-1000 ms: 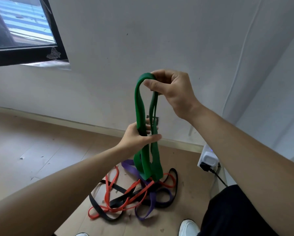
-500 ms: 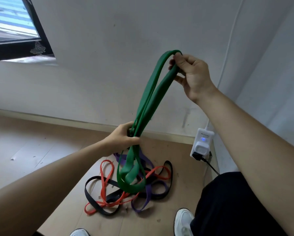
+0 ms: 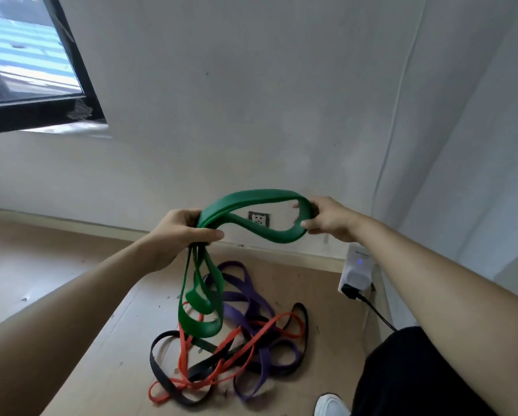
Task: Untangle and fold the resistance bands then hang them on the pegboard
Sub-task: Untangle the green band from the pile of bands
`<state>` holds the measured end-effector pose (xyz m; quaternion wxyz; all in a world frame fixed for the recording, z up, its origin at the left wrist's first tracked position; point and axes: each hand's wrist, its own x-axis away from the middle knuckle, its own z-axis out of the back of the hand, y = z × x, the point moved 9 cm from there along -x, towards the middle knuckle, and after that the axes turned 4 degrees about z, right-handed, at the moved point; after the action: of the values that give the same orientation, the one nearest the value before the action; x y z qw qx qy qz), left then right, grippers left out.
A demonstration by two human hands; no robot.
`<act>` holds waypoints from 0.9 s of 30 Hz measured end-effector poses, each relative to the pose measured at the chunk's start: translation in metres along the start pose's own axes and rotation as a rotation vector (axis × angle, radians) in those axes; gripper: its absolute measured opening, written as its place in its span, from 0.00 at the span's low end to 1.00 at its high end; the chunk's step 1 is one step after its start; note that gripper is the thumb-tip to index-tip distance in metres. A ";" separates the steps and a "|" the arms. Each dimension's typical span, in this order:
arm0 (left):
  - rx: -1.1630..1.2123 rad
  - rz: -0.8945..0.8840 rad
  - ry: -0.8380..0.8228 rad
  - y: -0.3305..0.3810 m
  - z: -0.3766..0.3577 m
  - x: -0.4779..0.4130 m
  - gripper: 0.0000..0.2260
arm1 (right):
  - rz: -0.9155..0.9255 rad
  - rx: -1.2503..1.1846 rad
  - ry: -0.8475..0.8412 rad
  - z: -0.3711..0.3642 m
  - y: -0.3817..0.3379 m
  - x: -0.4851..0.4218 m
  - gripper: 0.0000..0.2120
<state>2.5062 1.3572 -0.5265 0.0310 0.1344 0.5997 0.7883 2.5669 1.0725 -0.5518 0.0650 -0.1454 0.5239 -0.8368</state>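
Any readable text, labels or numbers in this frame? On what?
No text can be read.
White plug adapter: a faint dark marking above its blue light, too small and blurred to read.
Green band: no print visible.
Wall socket: no legible marking.

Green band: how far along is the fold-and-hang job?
Done: the green band looks pulled out of the pile. In hand: the left hand grips its gathered strands and the right hand holds the far loop, mid-fold. Left: the purple band, orange band and black band lie tangled on the floor. No pegboard is in view, so nothing shows as hung.
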 end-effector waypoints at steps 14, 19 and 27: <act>-0.412 -0.039 -0.105 0.030 -0.023 0.011 0.10 | 0.388 0.356 -0.327 -0.120 -0.115 0.029 0.38; -0.470 -0.031 -0.089 0.027 -0.016 0.016 0.13 | 0.426 0.402 -0.390 -0.132 -0.114 0.030 0.22; -0.646 -0.097 -0.082 0.019 -0.014 0.015 0.17 | 0.427 0.354 -0.334 -0.108 -0.123 0.035 0.11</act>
<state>2.4904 1.3415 -0.5096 0.1336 0.1206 0.3225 0.9293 2.5058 1.2107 -0.4799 0.3486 -0.1540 0.3709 -0.8469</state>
